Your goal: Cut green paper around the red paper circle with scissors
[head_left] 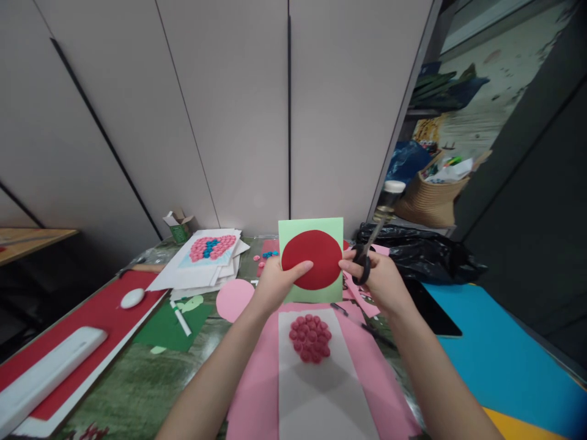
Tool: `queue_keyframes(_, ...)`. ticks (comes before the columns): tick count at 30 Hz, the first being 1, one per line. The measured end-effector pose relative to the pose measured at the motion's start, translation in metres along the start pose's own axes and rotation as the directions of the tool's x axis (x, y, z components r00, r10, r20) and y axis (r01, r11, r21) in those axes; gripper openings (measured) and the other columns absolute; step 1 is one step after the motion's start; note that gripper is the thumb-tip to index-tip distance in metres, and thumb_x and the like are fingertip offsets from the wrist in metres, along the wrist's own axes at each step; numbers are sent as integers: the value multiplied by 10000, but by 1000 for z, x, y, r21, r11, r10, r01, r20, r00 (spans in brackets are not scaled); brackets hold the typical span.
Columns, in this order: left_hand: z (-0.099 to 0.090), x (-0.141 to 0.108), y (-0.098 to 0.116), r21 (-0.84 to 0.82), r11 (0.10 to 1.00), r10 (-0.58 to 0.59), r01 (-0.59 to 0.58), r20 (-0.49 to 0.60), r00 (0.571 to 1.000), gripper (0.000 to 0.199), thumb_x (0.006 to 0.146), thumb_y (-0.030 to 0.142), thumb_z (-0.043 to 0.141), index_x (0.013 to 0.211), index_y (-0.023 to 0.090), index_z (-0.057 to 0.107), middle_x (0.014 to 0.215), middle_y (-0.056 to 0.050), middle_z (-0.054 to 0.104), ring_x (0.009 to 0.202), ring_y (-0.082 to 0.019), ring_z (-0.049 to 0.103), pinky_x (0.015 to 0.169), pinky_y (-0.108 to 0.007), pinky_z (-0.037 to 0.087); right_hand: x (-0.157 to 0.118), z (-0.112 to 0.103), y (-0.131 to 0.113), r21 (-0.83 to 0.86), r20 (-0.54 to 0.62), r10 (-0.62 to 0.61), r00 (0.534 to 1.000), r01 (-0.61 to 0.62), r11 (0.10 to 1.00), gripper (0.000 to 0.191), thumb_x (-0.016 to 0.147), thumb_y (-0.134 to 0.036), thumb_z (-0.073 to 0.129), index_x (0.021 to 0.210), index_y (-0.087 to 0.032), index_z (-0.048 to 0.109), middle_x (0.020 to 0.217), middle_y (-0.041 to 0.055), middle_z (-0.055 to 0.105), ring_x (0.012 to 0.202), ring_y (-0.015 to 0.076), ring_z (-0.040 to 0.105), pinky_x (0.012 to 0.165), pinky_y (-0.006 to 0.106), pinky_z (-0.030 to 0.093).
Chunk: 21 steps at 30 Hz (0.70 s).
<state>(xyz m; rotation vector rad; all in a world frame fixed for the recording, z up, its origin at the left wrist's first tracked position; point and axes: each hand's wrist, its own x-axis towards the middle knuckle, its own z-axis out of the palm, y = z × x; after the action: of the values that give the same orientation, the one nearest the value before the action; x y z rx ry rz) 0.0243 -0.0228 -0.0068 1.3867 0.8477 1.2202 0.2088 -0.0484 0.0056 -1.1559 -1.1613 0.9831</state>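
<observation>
A red paper circle point(316, 244) lies flat against a light green sheet of paper point(312, 295), both held up above the table. My left hand point(277, 281) grips them at the left, its thumb pressed on the circle. Scissors with black handles point(362, 266) hang in my right hand point(378, 275), blades pointing up and away; its fingertips touch the right edge of the circle. Below the sheet, a cluster of dark pink paper rolls point(310, 338) sits on a white strip point(321, 403) over pink paper point(254, 391).
At left are a pink paper circle point(234, 300), a marker point(181, 318) on green paper point(160, 330), red sheets point(59, 348), a white mouse point(132, 298) and stacked artwork point(206, 253). Rightward lie a dark tablet point(433, 311), blue paper point(495, 348) and a black plastic bag point(422, 253).
</observation>
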Motion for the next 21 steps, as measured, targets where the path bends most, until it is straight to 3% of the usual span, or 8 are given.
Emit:
queue_keyframes(7, -1, 5, -4, -149, 989, -16, 10, -36, 999, 294, 652, 286, 705, 910, 147, 683, 974, -79, 693, 932, -243, 618, 807, -335, 486, 4, -9, 2, -53, 8, -65, 998, 66, 996, 247, 597, -331, 731, 719, -128, 664, 521, -23, 507, 421, 54, 374, 373, 184, 264)
queue_keyframes(13, 4, 4, -5, -113, 993, -27, 27, -6, 1000, 271, 653, 291, 702, 887, 155, 688, 944, -69, 702, 905, -247, 627, 779, -332, 495, 1, -4, 1, -89, 7, 3, 1000, -2, 996, 236, 574, -324, 723, 678, -130, 638, 457, -50, 453, 350, 30, 290, 330, 180, 186)
queue_keyframes(21, 2, 1, -3, -28, 998, -48, 48, 11, 999, 310, 668, 342, 681, 907, 143, 674, 977, -100, 689, 938, -286, 617, 798, -375, 491, 0, -3, 2, -111, 21, -59, 998, 61, 992, 201, 596, -311, 697, 646, -135, 615, 510, -35, 484, 359, 26, 284, 332, 183, 202)
